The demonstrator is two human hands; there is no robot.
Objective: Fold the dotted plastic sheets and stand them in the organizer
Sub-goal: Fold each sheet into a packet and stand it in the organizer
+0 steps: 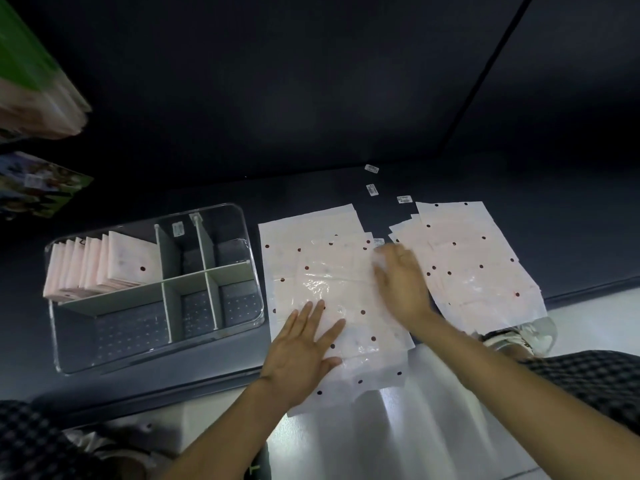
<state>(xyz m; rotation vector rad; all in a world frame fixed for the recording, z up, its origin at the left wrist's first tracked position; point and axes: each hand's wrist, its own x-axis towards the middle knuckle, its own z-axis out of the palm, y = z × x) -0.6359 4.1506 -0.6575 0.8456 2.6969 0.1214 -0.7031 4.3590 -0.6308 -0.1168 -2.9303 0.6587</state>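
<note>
So, top dotted sheet [332, 292] lies flat on stack at centre of dark table [311, 188], near edge hanging over. Left hand [304, 348] at 7 o'clock on it, fingers straight and spread, pressing down. Right hand [401, 282] at 3 o'clock edge, blurry, fingers look extended flat, can't tell if pinching anything. Second sheet pile [471, 265] further toward 3. Clear organizer [242, 216] at 9 o'clock, folded sheets [114, 265] standing in its far-left compartment. Few small labels [371, 189] toward 12.
</note>
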